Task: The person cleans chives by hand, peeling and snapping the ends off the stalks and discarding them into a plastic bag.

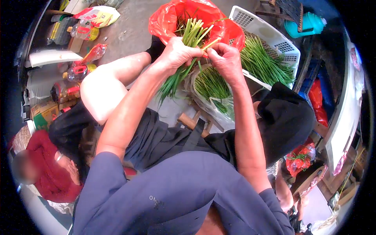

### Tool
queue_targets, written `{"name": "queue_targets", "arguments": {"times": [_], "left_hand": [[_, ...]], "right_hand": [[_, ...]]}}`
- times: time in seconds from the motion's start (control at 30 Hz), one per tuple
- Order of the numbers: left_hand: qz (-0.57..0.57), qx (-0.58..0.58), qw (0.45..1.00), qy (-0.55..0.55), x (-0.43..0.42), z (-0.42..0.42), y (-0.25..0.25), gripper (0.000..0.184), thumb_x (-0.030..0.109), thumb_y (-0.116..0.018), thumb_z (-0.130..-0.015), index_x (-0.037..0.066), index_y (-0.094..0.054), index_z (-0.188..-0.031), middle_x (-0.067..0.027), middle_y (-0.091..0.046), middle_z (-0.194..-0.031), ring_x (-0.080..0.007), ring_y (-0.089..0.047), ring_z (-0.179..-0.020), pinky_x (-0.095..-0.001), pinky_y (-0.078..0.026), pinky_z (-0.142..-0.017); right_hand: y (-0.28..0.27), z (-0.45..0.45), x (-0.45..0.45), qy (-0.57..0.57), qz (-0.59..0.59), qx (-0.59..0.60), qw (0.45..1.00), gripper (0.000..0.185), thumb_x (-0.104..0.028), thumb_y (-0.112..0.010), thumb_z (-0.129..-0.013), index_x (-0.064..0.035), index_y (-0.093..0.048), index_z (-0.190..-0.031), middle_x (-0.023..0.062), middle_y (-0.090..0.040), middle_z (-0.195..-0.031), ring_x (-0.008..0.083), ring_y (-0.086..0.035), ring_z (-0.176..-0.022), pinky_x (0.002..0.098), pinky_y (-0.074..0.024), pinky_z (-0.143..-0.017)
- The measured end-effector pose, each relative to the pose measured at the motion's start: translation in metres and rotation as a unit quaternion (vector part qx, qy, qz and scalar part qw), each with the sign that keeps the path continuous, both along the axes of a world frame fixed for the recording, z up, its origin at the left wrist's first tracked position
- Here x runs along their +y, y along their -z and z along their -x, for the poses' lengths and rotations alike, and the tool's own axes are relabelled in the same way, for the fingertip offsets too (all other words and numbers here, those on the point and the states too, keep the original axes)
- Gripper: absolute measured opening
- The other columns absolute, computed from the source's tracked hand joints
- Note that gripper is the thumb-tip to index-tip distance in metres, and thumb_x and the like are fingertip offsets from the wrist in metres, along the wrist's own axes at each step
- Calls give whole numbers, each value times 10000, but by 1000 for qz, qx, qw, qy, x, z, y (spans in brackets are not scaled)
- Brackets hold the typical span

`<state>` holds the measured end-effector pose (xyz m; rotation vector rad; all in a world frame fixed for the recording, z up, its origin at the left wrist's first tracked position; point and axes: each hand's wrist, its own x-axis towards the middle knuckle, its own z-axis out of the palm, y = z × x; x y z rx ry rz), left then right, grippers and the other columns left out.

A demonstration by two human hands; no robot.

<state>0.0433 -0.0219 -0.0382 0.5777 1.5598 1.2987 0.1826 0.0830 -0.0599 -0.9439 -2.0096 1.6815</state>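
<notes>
My left hand (178, 53) is closed around a bunch of garlic chives (192, 32), their pale stem ends pointing up and the green leaves hanging below. Fingers pinched, my right hand (226, 58) holds a single yellowish stalk (212, 43) at the bunch's right side, close to the left thumb. Just behind both hands, a red plastic bag (162, 21) stands open with plant scraps inside. Below the right hand, more chives (211, 83) lie in a clear plastic bag (194, 92).
A white plastic basket (261, 24) with green chives (262, 58) stands at the right. Oil bottles (80, 72) line the left side. A teal jug (309, 24) is at the far right. A person in a red sweater (49, 168) sits at the lower left.
</notes>
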Motion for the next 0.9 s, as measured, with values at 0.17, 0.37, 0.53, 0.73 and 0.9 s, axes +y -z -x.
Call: {"name": "queue_targets", "arguments": {"times": [0.17, 0.37, 0.53, 0.73, 0.9], "left_hand": [[17, -4, 1000, 5, -4, 4, 0, 106, 95, -707, -725, 46, -630, -779, -10, -592, -650, -63, -456, -466, -216, -322, -418], [20, -6, 1000, 8, -6, 7, 0, 96, 106, -699, -729, 51, -624, -752, -21, -594, -643, -74, -460, -467, -226, -328, -427], [18, -13, 1000, 5, -9, 13, -2, 95, 120, -696, -739, 56, -627, -754, -18, -593, -641, -74, -461, -476, -229, -330, -431], [25, -28, 999, -5, -14, 20, -4, 109, 149, -692, -754, 63, -626, -762, -18, -600, -658, -70, -454, -478, -224, -329, -434], [6, -91, 996, -13, -16, 24, -11, 115, 162, -686, -765, 64, -630, -787, -28, -624, -688, -70, -457, -480, -215, -337, -445]], "right_hand": [[13, -3, 11, 53, -52, 4, 997, 177, -153, -628, -801, 14, -684, -820, 33, -641, -671, 80, -567, -605, 262, -465, -560], [8, -7, 18, 64, 2, 19, 998, 127, -118, -634, -832, 3, -671, -835, -5, -596, -677, 54, -495, -568, 217, -403, -527], [5, -8, 27, 133, 42, 40, 989, 118, -111, -635, -847, 3, -667, -852, 1, -608, -695, 58, -517, -571, 205, -418, -535], [6, 5, 41, 207, 69, 115, 969, 117, -100, -652, -844, 13, -662, -873, 6, -603, -692, 64, -512, -562, 203, -419, -532], [-12, 29, 56, 226, 118, 155, 955, 129, -109, -655, -848, 14, -660, -884, 13, -610, -705, 73, -522, -569, 211, -435, -538]]}}
